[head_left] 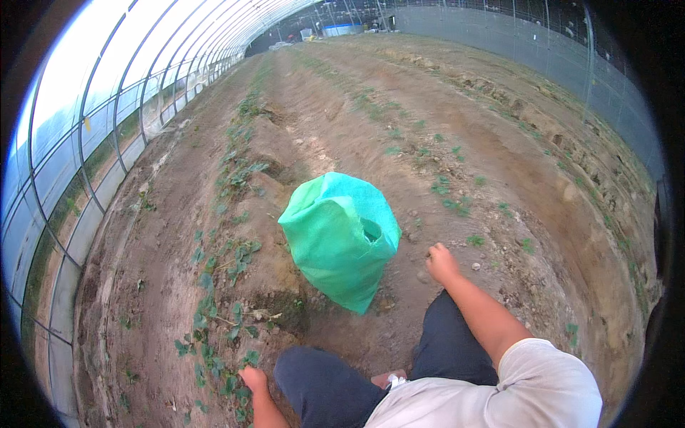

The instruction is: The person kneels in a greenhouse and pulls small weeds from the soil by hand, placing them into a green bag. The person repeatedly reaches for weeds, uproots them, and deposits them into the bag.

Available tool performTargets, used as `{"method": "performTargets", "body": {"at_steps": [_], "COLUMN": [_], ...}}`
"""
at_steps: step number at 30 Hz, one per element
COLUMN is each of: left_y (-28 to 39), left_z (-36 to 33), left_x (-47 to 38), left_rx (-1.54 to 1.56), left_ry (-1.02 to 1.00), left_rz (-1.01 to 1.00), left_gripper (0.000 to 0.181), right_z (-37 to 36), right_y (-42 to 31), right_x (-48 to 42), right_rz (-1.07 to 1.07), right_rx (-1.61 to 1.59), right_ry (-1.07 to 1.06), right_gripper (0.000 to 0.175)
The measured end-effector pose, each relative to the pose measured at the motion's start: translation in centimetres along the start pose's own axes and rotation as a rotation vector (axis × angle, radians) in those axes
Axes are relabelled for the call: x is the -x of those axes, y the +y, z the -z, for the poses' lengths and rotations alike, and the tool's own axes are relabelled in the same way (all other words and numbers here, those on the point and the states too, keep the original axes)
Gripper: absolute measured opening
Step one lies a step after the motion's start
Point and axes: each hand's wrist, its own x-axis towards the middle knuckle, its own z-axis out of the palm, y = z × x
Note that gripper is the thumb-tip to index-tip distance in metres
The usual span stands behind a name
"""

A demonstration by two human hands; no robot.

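Observation:
A green woven sack [332, 241] stands on the soil in front of me. Its mouth gapes upward and a hole shows in its right side. My left hand [255, 379] is low beside my left knee, at the edge of a row of leafy green plants [214, 366]. Its fingertips are against or just over the leaves; whether they grip any is unclear. To the right of the sack, my right hand [443, 265] hangs above the soil with its fingers curled in. Nothing is visible in it, but its palm side is hidden.
Furrowed soil [332, 115] runs away from me. Small seedlings [455, 206] line a ridge on the right. On the left curves the metal-framed plastic wall [80, 176] of a greenhouse; a grey sheet wall [514, 40] bounds the right. A blue-rimmed tub [342, 30] stands far back.

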Motion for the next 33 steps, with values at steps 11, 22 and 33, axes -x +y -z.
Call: {"method": "performTargets", "body": {"at_steps": [11,22,33], "left_y": [-4.4,1.6,4.3], "left_z": [-5.8,-5.0,-2.8], "left_x": [-2.4,-3.9,-3.6], "left_rx": [1.557,1.734,1.421], "left_ry": [-0.224,0.214,0.25], "left_rz": [0.68,1.094,1.259], "left_gripper": [0.05,0.02,0.027], "right_z": [-2.2,-1.6,-3.7], "right_y": [2.4,2.5,1.6], "right_x": [-1.1,-1.1,-2.4], "right_rz": [0.089,0.152,0.211], "right_rx": [0.071,-0.028,0.101], "right_ry": [-0.023,-0.029,-0.081], "right_gripper": [0.016,0.013,0.014]}}
